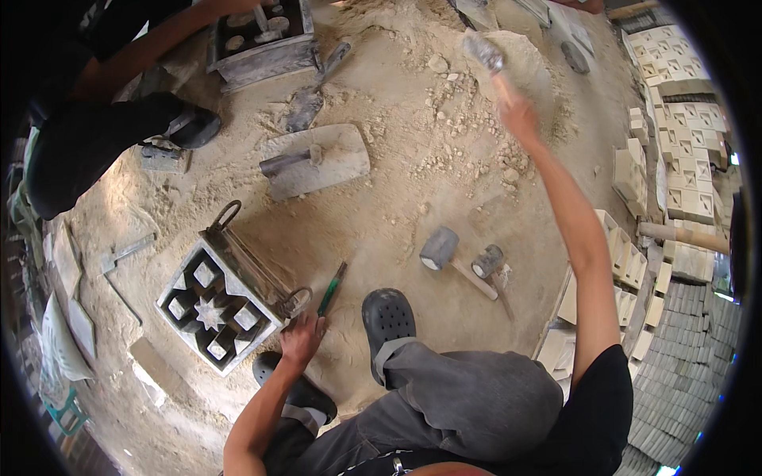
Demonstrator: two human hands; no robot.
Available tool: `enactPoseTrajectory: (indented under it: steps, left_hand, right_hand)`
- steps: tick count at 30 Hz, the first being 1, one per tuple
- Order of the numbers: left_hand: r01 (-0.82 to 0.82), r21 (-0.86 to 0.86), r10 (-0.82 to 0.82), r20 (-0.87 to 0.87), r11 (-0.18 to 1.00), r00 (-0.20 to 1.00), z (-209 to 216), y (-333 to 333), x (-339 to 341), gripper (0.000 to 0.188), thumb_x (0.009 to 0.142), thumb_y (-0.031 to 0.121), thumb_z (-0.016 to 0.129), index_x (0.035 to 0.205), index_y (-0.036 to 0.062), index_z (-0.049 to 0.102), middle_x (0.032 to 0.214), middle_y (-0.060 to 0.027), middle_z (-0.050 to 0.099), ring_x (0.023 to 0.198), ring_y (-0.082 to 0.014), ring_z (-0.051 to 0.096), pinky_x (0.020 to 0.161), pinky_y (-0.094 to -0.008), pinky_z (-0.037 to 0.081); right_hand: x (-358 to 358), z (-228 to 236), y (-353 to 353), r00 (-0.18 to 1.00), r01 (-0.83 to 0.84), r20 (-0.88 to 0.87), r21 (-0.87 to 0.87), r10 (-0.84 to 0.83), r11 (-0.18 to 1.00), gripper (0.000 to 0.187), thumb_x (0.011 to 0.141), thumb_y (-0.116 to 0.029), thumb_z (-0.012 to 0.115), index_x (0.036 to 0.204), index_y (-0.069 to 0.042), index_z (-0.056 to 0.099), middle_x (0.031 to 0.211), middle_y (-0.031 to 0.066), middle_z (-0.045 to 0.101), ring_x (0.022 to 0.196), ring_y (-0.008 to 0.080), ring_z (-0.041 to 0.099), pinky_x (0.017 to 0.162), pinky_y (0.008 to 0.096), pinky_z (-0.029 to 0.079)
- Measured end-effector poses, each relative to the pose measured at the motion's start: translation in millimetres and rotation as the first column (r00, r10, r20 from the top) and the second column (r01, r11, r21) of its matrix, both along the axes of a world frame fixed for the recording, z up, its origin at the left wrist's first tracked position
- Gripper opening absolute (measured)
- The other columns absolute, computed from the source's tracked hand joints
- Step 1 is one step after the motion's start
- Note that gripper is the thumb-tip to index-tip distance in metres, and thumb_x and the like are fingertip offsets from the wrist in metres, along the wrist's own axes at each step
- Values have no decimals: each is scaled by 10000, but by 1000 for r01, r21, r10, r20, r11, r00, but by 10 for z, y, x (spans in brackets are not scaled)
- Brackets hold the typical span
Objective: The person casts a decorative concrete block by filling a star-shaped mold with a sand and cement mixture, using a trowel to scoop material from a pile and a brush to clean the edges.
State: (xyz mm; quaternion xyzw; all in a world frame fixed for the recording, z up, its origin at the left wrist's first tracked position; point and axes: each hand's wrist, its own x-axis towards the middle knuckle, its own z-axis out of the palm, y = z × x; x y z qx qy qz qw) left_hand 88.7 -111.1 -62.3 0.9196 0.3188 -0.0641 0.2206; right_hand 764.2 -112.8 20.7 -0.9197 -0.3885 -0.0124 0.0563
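Note:
In my right hand [520,119], stretched far forward, is a wooden-handled trowel [486,54]. Its grey blade, blurred by motion, is over a mound of pale powder [520,71]. My left hand [302,339] is at the near right corner of a metal mould [221,305], its fingers bent around the lower end of a loop handle [297,301]. The mould's open top shows a star-shaped core among several square ones. Beside those fingers lies a slim green-handled tool [332,289]; whether they touch it is hard to tell.
A rubber mallet [439,248] and a smaller hammer [487,260] lie right of my shoe. Ahead rests a flat plastering trowel [316,160]. Another person [103,143] works at upper left by a second mould [266,59]. Cream blocks [690,159] are stacked along the right.

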Motion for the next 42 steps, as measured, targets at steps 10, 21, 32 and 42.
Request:
enactPoseTrajectory:
  steps: [10, 21, 32, 42]
  left_hand:
    - [35, 8, -35, 117, 999, 993, -40, 73, 144, 197, 883, 267, 686, 812, 94, 625, 784, -77, 588, 707, -286, 627, 598, -412, 512]
    - [-29, -8, 30, 96, 1000, 995, 32, 14, 58, 190, 869, 270, 701, 809, 107, 623, 762, -73, 584, 645, -283, 633, 570, -408, 517]
    - [-29, 23, 27, 89, 999, 996, 141, 62, 153, 199, 855, 285, 711, 808, 115, 621, 744, -65, 595, 636, -280, 635, 574, -410, 523]
    - [-36, 56, 29, 121, 998, 992, 55, 39, 105, 199, 844, 292, 719, 788, 120, 636, 730, -59, 589, 633, -261, 630, 581, -397, 508]
  right_hand:
    - [1323, -447, 626, 988, 150, 76, -211, -136, 966, 539, 936, -297, 565, 1457, -318, 429, 1271, 208, 619, 1184, 416, 570, 984, 480, 464]
    - [254, -760, -318, 976, -200, -106, -74, 192, 977, 579, 943, -233, 564, 1479, -369, 392, 1184, 224, 624, 1003, 434, 624, 850, 508, 491]
    - [894, -417, 1129, 997, -80, 8, -35, 80, 996, 594, 922, -171, 593, 1438, -422, 442, 1274, 178, 610, 1109, 410, 610, 893, 517, 510]
    - [438, -131, 691, 937, -333, -77, -487, 341, 807, 796, 900, 0, 513, 1508, -455, 278, 1435, 149, 507, 1217, 383, 570, 983, 518, 503]
